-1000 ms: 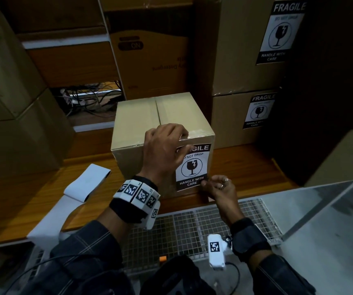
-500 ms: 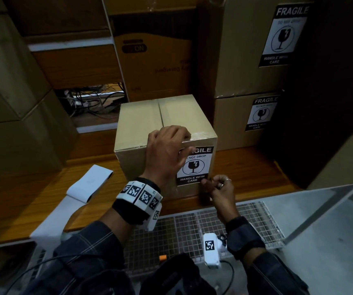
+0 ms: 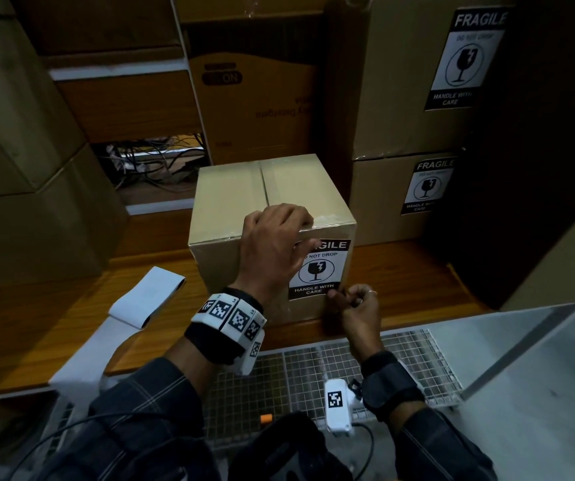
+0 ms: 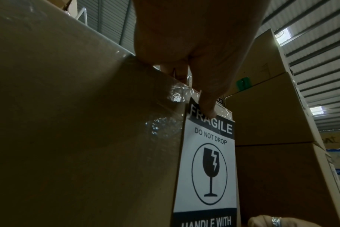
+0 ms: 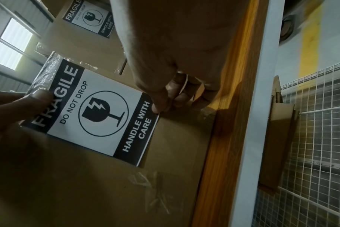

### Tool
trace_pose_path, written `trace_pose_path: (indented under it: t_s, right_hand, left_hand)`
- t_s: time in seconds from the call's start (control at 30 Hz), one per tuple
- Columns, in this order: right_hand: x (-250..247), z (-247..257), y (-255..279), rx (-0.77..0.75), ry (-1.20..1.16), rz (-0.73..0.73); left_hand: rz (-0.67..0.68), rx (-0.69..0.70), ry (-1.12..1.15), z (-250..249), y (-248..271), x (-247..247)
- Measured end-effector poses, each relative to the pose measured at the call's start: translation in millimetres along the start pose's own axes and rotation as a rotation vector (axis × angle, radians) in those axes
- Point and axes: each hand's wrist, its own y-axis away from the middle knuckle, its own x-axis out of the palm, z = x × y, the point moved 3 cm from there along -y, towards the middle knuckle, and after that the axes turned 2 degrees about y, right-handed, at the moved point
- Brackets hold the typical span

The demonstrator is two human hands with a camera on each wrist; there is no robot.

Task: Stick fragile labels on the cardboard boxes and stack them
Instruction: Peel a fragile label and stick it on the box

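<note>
Two hands are on the one cardboard box [image 3: 272, 206] that stands on the wooden shelf [image 3: 53, 328] in front of you. Your left hand [image 3: 272, 248] drapes over the box's top front edge, fingers curled onto the taped top, while its thumb [image 5: 35, 98] presses the black "FRAGILE" band at the head of the fragile label [image 3: 317, 270]. The label lies flat on the box's front face, towards its right side, upright and readable. Your right hand [image 3: 357, 307] sits low at the label's bottom right corner, fingers curled in, and the fingertips [image 5: 161, 107] pinch or press that corner beside the words "HANDLE WITH CARE"; a ring shows on one finger.

To the right, two larger boxes [image 3: 400, 98] stand stacked, each already wearing its own label [image 3: 463, 60]. A loose strip of white backing paper [image 3: 147, 300] lies on the shelf left of the box, well apart from it. A wire mesh tray [image 3: 418, 369] sits below the shelf edge, under your wrists.
</note>
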Motion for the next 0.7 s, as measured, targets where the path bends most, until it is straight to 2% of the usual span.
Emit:
trace_pose_path:
  t_s: [0.17,0.3,0.5,0.7]
  right_hand:
    - [-15,-7,12,-0.157,0.103,-0.013]
    - [-16,9,17,-0.245,0.152,0.020]
    - [-7,58,-6,-0.335,0.145,0.023]
    - [-4,61,-13,-0.362,0.078,0.119]
  left_hand:
    - [0.027,-0.004,-0.002,0,0,-4]
    - [0.078,0.072,-0.087,0,6,-1]
    - [0.133,0.149,-0.299,6,23,18]
    - [0.123,0.147,-0.411,15,36,34]
